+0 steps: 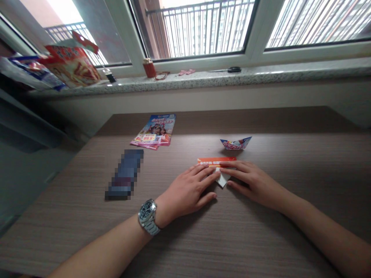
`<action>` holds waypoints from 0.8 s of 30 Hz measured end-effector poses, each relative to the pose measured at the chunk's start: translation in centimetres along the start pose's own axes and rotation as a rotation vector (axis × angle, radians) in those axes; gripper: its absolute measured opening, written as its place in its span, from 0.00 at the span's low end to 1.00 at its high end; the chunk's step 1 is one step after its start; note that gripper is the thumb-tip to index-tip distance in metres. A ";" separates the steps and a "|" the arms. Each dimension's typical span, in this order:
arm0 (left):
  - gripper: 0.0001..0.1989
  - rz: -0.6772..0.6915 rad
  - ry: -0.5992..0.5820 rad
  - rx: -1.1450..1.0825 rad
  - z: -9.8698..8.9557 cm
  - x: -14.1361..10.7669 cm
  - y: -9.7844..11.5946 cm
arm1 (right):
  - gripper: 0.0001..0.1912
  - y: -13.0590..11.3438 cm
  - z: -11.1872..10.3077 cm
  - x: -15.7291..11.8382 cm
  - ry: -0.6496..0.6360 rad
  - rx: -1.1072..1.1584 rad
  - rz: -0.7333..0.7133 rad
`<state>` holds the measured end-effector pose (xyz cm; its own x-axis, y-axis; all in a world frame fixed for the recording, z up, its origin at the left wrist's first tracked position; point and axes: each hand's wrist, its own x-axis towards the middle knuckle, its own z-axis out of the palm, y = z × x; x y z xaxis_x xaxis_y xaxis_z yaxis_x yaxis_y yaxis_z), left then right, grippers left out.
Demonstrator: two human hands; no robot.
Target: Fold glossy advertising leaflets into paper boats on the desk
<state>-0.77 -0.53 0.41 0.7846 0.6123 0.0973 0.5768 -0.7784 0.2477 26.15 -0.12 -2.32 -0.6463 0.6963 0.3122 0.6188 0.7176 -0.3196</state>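
Note:
A folded paper (222, 180) lies on the brown table, with an orange printed strip along its far edge and a white pointed part toward me. My left hand (193, 188) rests flat on its left side, fingers stretched out and thumb apart. On the right side, the fingers of my right hand (252, 183) also lie spread on the paper, partly covering it. Neither hand grips anything. Just beyond the paper stands a small folded paper boat (235, 144) with colourful print.
Printed flyers (156, 130) lie at the back left of the table (87, 216), a blurred dark flat object (125, 174) nearer me. The stone windowsill (197, 79) holds snack bags (69, 65), a red container (149, 68) and scissors (233, 70).

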 end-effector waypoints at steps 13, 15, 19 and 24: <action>0.31 -0.034 0.027 0.030 0.5 0.2 0.2 | 0.20 -0.1 0.2 0.2 0.033 0.000 0.026; 0.31 -0.034 0.024 0.033 0.5 0.2 0.2 | 0.20 -0.2 0.1 0.3 0.032 0.003 0.018; 0.30 -0.034 0.031 0.041 0.5 0.1 0.2 | 0.21 -0.2 0.0 0.4 0.031 0.013 0.016; 0.31 -0.041 0.015 0.029 0.4 0.1 0.3 | 0.21 -0.2 0.2 0.3 0.027 0.000 0.023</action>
<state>-0.44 -0.70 0.13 0.7567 0.6458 0.1018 0.6151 -0.7561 0.2235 25.74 -0.06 -2.32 -0.6194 0.7128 0.3290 0.6331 0.7014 -0.3274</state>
